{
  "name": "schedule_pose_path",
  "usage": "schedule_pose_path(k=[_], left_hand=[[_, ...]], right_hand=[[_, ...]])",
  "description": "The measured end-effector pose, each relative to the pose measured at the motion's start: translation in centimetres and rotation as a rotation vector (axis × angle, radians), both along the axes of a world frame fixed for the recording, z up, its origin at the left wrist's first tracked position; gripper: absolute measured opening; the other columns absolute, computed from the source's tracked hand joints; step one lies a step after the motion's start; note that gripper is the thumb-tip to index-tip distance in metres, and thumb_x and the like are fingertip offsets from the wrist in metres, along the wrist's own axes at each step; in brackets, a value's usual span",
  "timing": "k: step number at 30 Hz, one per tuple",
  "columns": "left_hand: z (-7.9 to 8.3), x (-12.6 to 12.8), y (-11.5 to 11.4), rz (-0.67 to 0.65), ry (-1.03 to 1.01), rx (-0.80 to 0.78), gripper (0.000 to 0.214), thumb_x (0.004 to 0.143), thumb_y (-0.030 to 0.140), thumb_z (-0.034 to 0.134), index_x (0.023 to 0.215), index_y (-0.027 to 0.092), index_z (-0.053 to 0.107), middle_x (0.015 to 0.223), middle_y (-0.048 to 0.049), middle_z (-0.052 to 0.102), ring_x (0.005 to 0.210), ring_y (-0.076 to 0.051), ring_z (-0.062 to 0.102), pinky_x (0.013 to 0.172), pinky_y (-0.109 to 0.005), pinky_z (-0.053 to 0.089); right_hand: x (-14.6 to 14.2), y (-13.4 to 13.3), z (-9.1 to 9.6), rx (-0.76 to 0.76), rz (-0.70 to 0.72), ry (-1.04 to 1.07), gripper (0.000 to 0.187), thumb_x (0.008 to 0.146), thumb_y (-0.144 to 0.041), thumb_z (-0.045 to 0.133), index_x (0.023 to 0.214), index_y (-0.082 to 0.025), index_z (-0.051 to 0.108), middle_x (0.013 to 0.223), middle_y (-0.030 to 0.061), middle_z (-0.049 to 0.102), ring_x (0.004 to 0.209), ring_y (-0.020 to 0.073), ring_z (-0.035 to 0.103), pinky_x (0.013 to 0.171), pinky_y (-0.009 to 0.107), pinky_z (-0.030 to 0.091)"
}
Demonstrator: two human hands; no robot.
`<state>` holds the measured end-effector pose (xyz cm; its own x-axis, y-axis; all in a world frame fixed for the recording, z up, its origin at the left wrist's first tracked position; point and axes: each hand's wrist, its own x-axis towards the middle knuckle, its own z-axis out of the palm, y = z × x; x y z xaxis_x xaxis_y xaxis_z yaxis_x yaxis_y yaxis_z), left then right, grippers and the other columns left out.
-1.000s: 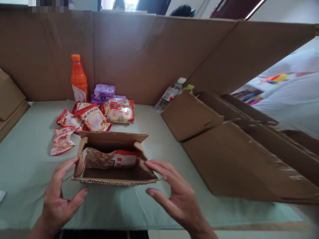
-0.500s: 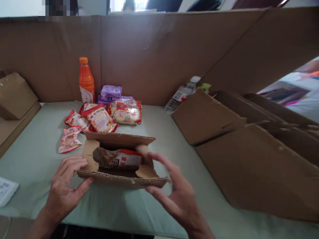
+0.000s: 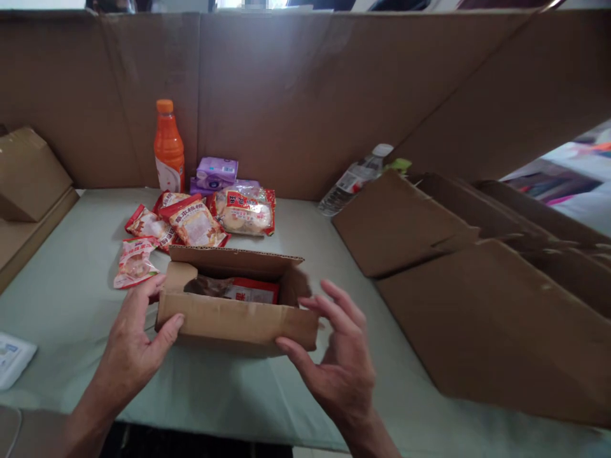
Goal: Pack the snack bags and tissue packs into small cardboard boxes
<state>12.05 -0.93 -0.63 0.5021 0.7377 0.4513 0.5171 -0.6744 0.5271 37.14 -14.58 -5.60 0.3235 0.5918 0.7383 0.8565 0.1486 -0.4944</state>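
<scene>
Head view. Reference: the open cardboard box is the dial centre; 12 o'clock points away from the person.

The open cardboard box point(image 3: 224, 320) sits on the green cloth point(image 3: 258, 394), top side open. A red-and-brown packet point(image 3: 255, 292) lies inside, partly hidden by the front wall. The left hand point(image 3: 135, 340), at 8 o'clock, grips the box's left end, with the thumb on the front wall and the fingers at the side. The right hand point(image 3: 341, 356), at 4 o'clock, is partly curled: the thumb meets the front wall and the fingers are at the right end. Whether it grips firmly cannot be told.

Surrounding items: a small pink packet point(image 3: 135, 264) at 10 o'clock; red snack packets point(image 3: 196, 224) and, beyond them, an upright orange bottle point(image 3: 168, 143) at 11; a clear snack pack point(image 3: 243, 215) at 12, with purple packs point(image 3: 217, 172) behind; a tilted clear bottle point(image 3: 351, 186) between 1 and 2; large cardboard boxes point(image 3: 482, 318) at 3; a white pack point(image 3: 14, 361) between 8 and 9.
</scene>
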Motion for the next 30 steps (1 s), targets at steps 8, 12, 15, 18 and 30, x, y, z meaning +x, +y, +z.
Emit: schedule_pose_path(k=[8,12,15,18,30], left_hand=[[-0.4,0.3,-0.1,0.052,0.0,0.004,0.045,0.093,0.041,0.058,0.134,0.023,0.054,0.124,-0.0114,0.066,0.111,-0.029,0.065,0.095,-0.049,0.056],[-0.1,0.1,-0.3,-0.082,-0.028,-0.015,0.026,0.091,0.03,0.057,0.117,0.025,0.059,0.118,-0.007,0.065,0.114,-0.026,0.063,0.098,-0.044,0.054],[0.0,-0.3,-0.5,-0.168,-0.056,-0.049,0.012,0.093,0.027,0.057,0.105,0.027,0.062,0.117,-0.0039,0.065,0.112,-0.021,0.064,0.097,-0.037,0.053],[0.0,-0.2,-0.5,-0.126,-0.076,-0.051,0.011,0.095,0.029,0.057,0.104,0.027,0.062,0.108,-0.0014,0.067,0.104,-0.018,0.066,0.093,-0.034,0.054],[-0.1,1.4,0.9,0.004,0.045,0.063,0.021,0.094,0.032,0.06,0.113,0.025,0.059,0.11,-0.005,0.068,0.106,-0.024,0.066,0.09,-0.04,0.056]], right_hand=[[0.9,-0.4,1.3,0.211,-0.071,0.104,0.054,0.09,-0.027,0.071,0.141,-0.026,0.055,0.12,0.0127,0.061,0.103,0.0277,0.061,0.082,0.044,0.055],[1.4,-0.9,0.8,-0.012,0.084,0.183,0.06,0.097,-0.049,0.056,0.151,-0.024,0.046,0.135,0.0162,0.059,0.116,0.0328,0.059,0.091,0.05,0.052],[1.7,-0.4,0.7,-0.167,0.176,0.048,0.068,0.095,-0.06,0.053,0.152,-0.023,0.044,0.137,0.016,0.06,0.124,0.035,0.055,0.098,0.054,0.05],[2.0,0.2,1.0,-0.202,0.236,-0.027,0.056,0.096,-0.055,0.055,0.142,-0.024,0.053,0.12,0.0121,0.069,0.113,0.032,0.061,0.094,0.051,0.053],[3.8,2.8,2.5,-0.142,0.119,-0.029,0.066,0.094,-0.055,0.061,0.151,-0.026,0.043,0.137,0.0148,0.061,0.125,0.0343,0.058,0.1,0.054,0.05]])
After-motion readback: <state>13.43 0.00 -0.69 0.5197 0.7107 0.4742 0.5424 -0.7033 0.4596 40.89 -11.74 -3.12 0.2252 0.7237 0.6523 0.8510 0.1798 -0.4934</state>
